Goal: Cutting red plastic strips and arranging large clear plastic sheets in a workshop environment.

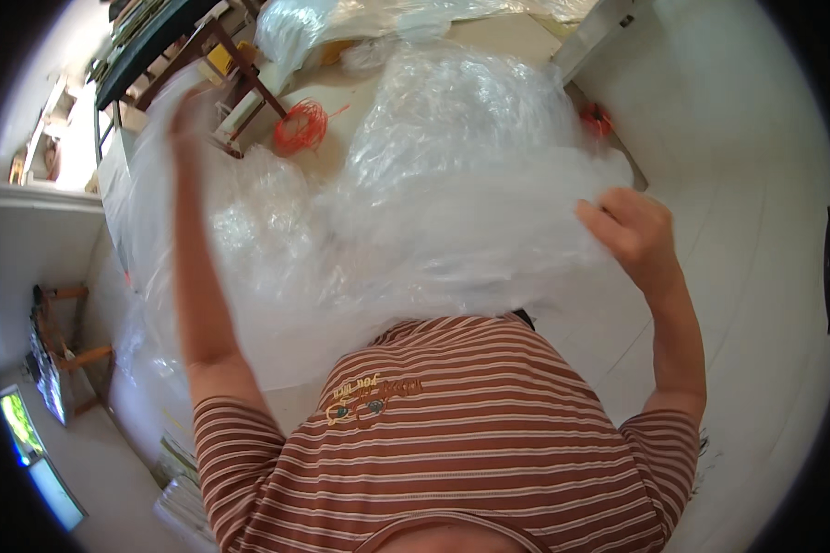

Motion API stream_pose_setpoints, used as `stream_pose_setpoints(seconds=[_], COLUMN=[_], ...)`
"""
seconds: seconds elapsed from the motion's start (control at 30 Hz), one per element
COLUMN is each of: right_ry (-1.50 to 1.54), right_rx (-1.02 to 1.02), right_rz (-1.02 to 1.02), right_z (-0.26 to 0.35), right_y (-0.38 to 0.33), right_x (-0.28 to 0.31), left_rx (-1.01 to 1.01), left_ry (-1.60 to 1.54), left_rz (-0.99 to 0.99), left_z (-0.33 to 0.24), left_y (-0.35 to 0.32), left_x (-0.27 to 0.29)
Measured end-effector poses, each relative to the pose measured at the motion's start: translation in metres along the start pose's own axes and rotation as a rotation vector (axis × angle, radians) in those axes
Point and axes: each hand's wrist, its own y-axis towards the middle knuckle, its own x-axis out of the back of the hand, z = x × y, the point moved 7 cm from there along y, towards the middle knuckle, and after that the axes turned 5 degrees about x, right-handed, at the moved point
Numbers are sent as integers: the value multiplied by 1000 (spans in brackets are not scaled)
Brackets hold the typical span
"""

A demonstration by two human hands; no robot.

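A large, crumpled sheet of clear plastic film [470, 212] spreads in front of my body, from the left side across to the right. My right hand [632, 230] is closed in a fist at the film's right edge and grips it there. Stretched far forward on the left, my left hand [194, 111] is smeared by motion amid the film, so its fingers cannot be made out. Both arms are held wide apart, with the film between them, partly blurred.
Orange-red twine [302, 126] lies in a loose coil on the floor beside a wooden-legged table [240, 64]. More clear film [341, 23] is heaped at the far end. A second red bundle [597, 120] sits by the right wall. A wooden-framed piece of furniture [69, 346] stands at left.
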Motion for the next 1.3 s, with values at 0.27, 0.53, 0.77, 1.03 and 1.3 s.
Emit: stream_pose_setpoints(seconds=[0.27, 0.53, 0.77, 1.03, 1.3], right_ry=[546, 222, 121, -80, 80], right_rx=[-383, -289, -422, -1288, -1453], right_rz=[-297, -128, -243, -123, -405], right_z=[-2, -13, -83, -181, -167], right_y=[42, 37, -1, -244, -233], right_x=[1, -79, -112, 28, 65], left_rx=[-130, -147, 241, 182, -313], left_ry=[-451, 214, 269, 1122, 1361], left_rz=[1105, 617, 673, 498, -149], left_z=[-197, -178, -59, 54, -12], left_y=[-226, -224, -203, -171, -32], left_x=[-302, -246, -167, 178, 296])
